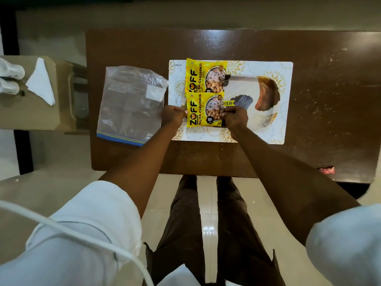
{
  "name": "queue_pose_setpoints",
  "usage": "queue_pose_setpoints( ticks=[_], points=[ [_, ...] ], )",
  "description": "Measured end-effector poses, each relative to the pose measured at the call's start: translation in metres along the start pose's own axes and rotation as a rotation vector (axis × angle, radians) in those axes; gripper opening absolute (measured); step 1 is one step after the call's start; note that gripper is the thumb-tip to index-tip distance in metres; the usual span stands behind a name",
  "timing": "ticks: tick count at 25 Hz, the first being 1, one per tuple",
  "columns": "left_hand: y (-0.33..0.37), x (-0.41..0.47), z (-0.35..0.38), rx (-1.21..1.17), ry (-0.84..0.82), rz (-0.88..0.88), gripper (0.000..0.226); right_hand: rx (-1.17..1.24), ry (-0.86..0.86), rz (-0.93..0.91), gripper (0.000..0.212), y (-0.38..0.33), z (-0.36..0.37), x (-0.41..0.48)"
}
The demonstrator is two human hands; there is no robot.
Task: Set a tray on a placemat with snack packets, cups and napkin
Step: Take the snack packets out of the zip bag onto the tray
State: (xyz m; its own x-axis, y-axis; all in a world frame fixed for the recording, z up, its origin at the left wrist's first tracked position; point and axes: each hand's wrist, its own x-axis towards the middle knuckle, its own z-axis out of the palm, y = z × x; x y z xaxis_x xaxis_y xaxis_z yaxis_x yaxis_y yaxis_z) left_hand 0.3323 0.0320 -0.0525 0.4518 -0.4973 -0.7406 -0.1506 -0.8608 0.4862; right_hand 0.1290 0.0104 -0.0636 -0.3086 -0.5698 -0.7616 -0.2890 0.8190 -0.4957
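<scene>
A white tray [286,104] with gold leaf patterns lies on the brown table. Two yellow soya chunk packets rest on its left part: the far packet [204,76] lies flat, and the near packet [204,110] overlaps its lower edge. My left hand [173,115] pinches the near packet's left edge, and my right hand [235,116] pinches its right edge. A folded white napkin [41,81] and two white cups [11,79] sit on a cardboard box at the left. I cannot make out a placemat under the tray.
A clear plastic zip bag [132,104] lies flat on the table just left of the tray. The cardboard box [31,112] stands off the table's left side. A small red wrapper [326,170] sits near the table's front right edge.
</scene>
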Motion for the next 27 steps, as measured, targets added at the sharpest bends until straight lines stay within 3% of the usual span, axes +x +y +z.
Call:
queue_pose_setpoints(
  ticks=[10, 17, 21, 24, 27],
  points=[
    [0.006, -0.005, 0.003, 0.052, 0.047, -0.016, 0.016, -0.001, -0.051, -0.005, 0.025, -0.001, 0.009, -0.001],
    [0.007, -0.006, 0.002, 0.057, 0.028, 0.022, 0.016, -0.028, 0.027, -0.017, 0.025, 0.005, 0.012, 0.0],
    [0.003, -0.004, 0.002, 0.071, 0.04, 0.039, 0.03, -0.053, 0.042, -0.016, 0.024, 0.005, 0.013, 0.001],
    [0.003, -0.008, -0.003, 0.056, 0.054, 0.057, 0.021, -0.027, 0.058, -0.012, 0.024, 0.004, 0.013, -0.002],
    [0.001, -0.017, -0.01, 0.091, 0.051, 0.094, 0.028, -0.084, 0.11, -0.148, 0.014, -0.006, 0.012, -0.017]
  ],
)
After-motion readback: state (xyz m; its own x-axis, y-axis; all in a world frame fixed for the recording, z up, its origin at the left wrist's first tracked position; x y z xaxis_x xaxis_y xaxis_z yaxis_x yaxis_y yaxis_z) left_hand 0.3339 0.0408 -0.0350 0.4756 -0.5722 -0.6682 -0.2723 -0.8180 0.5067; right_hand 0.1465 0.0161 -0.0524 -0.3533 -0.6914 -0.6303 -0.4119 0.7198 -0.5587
